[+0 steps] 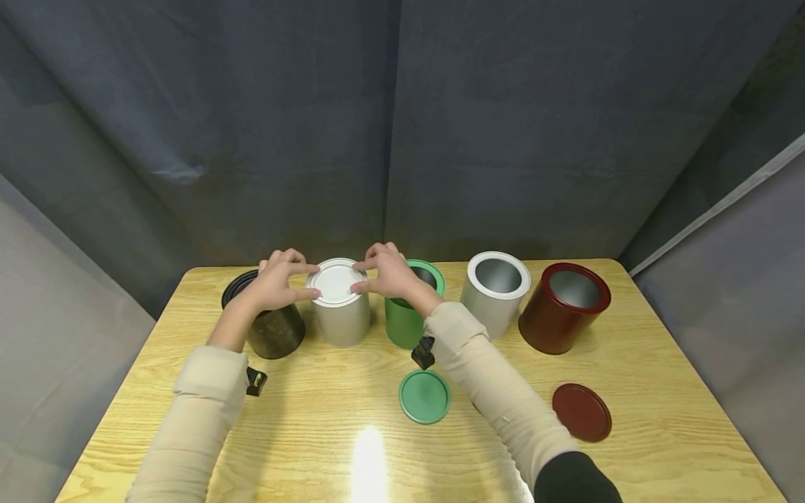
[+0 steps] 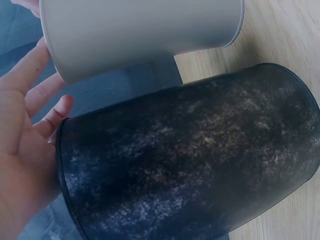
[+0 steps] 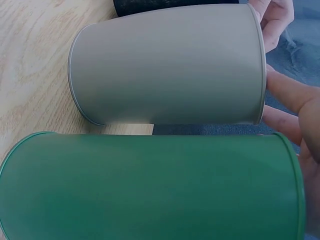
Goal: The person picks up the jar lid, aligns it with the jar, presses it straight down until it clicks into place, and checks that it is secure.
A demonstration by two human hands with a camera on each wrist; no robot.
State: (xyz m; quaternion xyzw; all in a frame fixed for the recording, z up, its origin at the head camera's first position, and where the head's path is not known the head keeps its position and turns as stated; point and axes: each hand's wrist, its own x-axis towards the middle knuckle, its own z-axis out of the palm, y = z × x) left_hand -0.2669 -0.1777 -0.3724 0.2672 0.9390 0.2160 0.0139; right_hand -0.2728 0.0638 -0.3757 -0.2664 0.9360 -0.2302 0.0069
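Observation:
A white lid [image 1: 336, 281] sits on top of a pale grey-white can [image 1: 342, 325], second from the left in the row. From its left side, my left hand [image 1: 274, 283] touches the lid's edge with thumb and index finger stretched out. My right hand [image 1: 391, 274] does the same from the opposite side, its other fingers loosely bent. Beneath my left hand stands a mottled black can [image 2: 190, 160], its top partly covered by the hand. A green can [image 3: 150, 185] with an open top stands under my right wrist, partly hidden by it in the head view.
Farther right stand an open white-rimmed can [image 1: 487, 311] and an open dark red can [image 1: 550, 321]. Nearer on the wooden table [image 1: 314, 419] lie a green lid [image 1: 425, 397] and a dark red lid [image 1: 581, 412]. Grey curtains [image 1: 283, 140] hang behind the table.

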